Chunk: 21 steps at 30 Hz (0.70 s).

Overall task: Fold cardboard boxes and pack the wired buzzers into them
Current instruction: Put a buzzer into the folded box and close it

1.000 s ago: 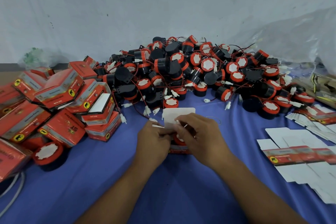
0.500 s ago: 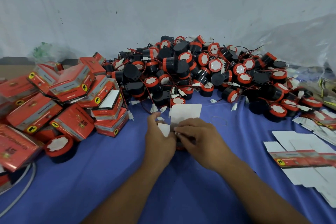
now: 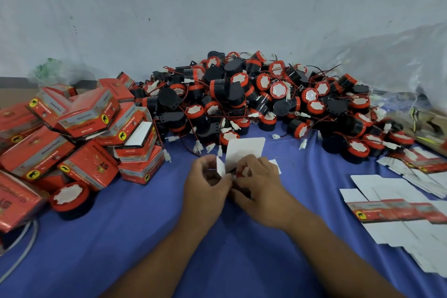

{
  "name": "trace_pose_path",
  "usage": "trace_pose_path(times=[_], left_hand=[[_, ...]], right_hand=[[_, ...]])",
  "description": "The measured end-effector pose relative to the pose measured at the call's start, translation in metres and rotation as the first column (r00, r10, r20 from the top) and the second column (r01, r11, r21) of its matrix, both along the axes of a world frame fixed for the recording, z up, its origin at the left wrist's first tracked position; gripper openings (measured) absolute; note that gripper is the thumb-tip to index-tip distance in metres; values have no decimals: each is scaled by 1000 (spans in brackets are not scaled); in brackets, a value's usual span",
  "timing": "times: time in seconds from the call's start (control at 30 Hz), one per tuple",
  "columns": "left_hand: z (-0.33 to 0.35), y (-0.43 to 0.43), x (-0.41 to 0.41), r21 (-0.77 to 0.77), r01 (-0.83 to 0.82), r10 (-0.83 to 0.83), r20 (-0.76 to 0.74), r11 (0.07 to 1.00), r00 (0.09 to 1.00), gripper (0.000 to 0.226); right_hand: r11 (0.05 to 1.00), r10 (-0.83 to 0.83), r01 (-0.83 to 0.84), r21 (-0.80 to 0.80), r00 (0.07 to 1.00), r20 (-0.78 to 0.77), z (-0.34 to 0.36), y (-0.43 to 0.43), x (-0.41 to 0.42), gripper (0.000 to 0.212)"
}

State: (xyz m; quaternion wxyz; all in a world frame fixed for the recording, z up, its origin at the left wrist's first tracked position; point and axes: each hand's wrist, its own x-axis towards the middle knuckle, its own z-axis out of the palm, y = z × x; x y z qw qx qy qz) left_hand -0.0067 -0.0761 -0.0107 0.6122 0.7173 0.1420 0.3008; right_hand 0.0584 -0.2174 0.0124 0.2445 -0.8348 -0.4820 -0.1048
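Mid-frame, left hand (image 3: 205,189) and right hand (image 3: 262,189) clutch the open box (image 3: 244,152), fingers curled; closing it could pinch a stray wire.

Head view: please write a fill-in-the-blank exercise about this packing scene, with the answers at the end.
The cloth covering the surface is ____. The folded boxes are piled on the person's ____ side. The left hand and right hand hold one box whose raised flap is ____.
Answers: blue; left; white.
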Motion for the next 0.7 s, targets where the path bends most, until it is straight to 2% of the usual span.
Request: trace_pose_path(times=[0.13, 0.23, 0.3, 0.33, 0.37, 0.43, 0.47, 0.5, 0.53, 0.57, 0.63, 0.7], left_hand=[[2, -1, -3, 399, 90, -112, 32, 913, 993, 19], [-5, 2, 5, 555, 22, -29, 4, 831, 1000, 20], [-8, 3, 8, 544, 33, -7, -49, 838, 999, 13], [-8, 4, 10, 510, 68, -33, -77, 858, 997, 11], [-7, 4, 11, 458, 108, -74, -91, 883, 993, 9], [-7, 5, 12, 366, 147, -131, -68, 919, 989, 8], [-7, 5, 13, 338, 144, -132, -60, 930, 989, 8], [-7, 6, 14, 314, 139, -123, -70, 939, 990, 10], [-7, 7, 14, 285, 139, -117, -91, 948, 989, 13], [-6, 7, 13, 243, 150, -126, -109, 958, 986, 22], [-4, 7, 11, 120, 233, -222, -96, 965, 970, 49], [-2, 10, 10, 97, 301, -296, -66, 949, 953, 70]], right_hand=[[998, 44, -43, 49, 999, -30, 4, -5, 5, 19], [987, -39, 61, 148, 989, -143, 7, -9, 11, 27], [933, -169, 210, 294, 973, -158, 7, -14, 16, 21], [886, -266, 308, 347, 950, -164, 6, -18, 20, 11], [833, -369, 416, 365, 909, -194, 6, -22, 25, 13], [762, -421, 569, 310, 798, -431, 5, -29, 35, 24], [750, -318, 587, 303, 723, -613, 5, -31, 39, 19], [747, -135, 574, 336, 626, -768, 4, -31, 42, 11], [739, 24, 554, 384, 548, -836, 3, -31, 43, 12], [743, 122, 515, 427, 524, -843, 2, -31, 44, 14], [799, 167, 398, 452, 575, -801, -4, -28, 44, 20], [859, 139, 314, 404, 616, -776, -8, -23, 41, 43]])
